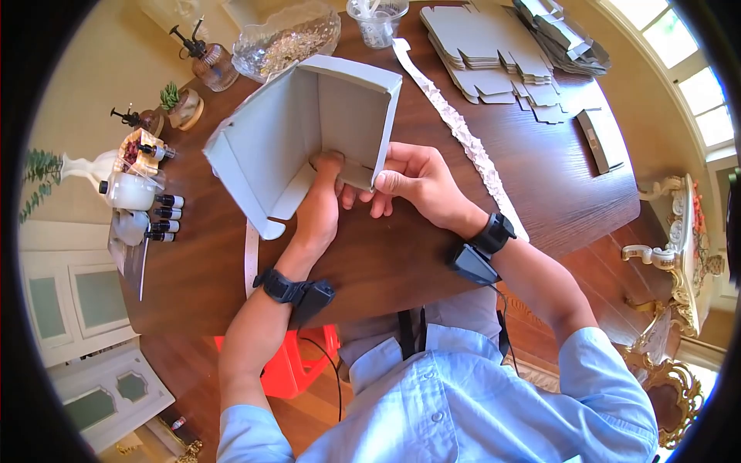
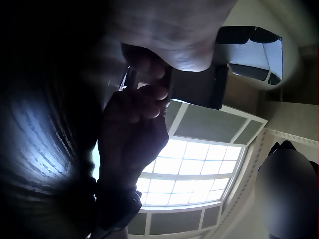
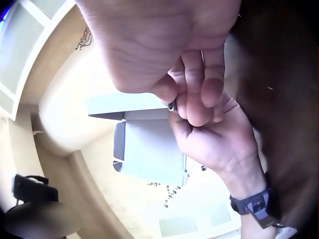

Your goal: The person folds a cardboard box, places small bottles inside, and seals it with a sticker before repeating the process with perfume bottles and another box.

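A grey-white folding cardboard box (image 1: 289,143), with its lid panel raised, stands tilted over the table between both hands. My right hand (image 1: 424,181) pinches the box's near right corner, thumb on the edge and fingers curled beneath. The left hand (image 1: 315,212) reaches in at the open front and grips the low front wall beside the right fingers; part of its grip is hidden. In the right wrist view, the right hand (image 3: 184,64) and left hand (image 3: 219,144) meet at the box's edge (image 3: 142,104). The left wrist view is dark, with the box (image 2: 197,89) partly covered.
Flat cardboard boxes (image 1: 475,50) lie stacked at the back right, near a small folded piece (image 1: 596,143). A white ruffled strip (image 1: 463,135) crosses the table (image 1: 540,185). A glass bowl (image 1: 289,42), a spray bottle (image 1: 210,62) and small dark bottles (image 1: 166,212) stand along the back and left.
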